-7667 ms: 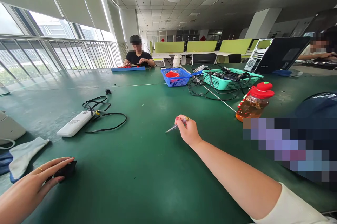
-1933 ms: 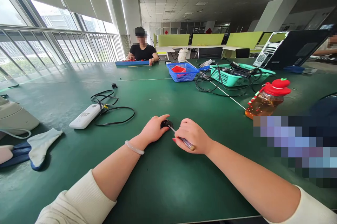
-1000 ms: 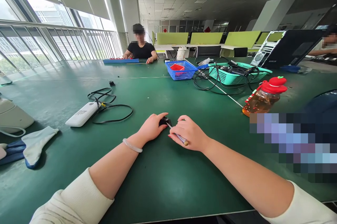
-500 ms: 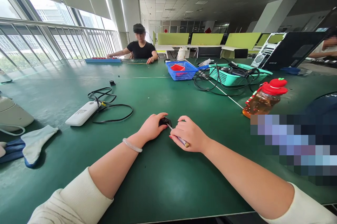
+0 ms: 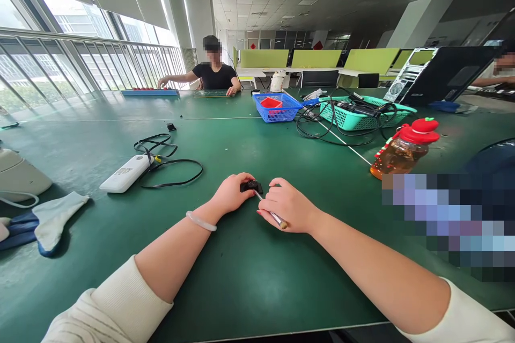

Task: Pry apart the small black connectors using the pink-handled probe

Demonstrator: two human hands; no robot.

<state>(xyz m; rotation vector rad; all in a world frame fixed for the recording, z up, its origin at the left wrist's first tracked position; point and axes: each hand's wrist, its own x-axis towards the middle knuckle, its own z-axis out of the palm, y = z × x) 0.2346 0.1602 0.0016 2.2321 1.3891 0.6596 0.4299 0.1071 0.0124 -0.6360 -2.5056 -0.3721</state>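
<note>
My left hand (image 5: 233, 191) is closed around the left side of a small black part (image 5: 252, 186) on the green table (image 5: 261, 278). What kind of part it is I cannot make out. In my right hand (image 5: 289, 204) is a slim screwdriver (image 5: 278, 219), pinched between thumb and fingers, its handle end pointing down to the right. The thin metal shaft slants up to the left, and its tip meets the front of the black part. My left fingers cover some of that part.
A white power bank (image 5: 125, 174) with a black cable lies left, beyond a glove (image 5: 56, 219). Farther off stand a blue basket (image 5: 277, 114) and a green basket (image 5: 350, 123) of cables. A red-lidded bottle (image 5: 402, 152) is at right. Another person (image 5: 217, 74) sits opposite.
The black part and both hands have shifted very slightly left, with the screwdriver tip still at the part. Across the table, the other person's hand and blue tray have moved left.
</note>
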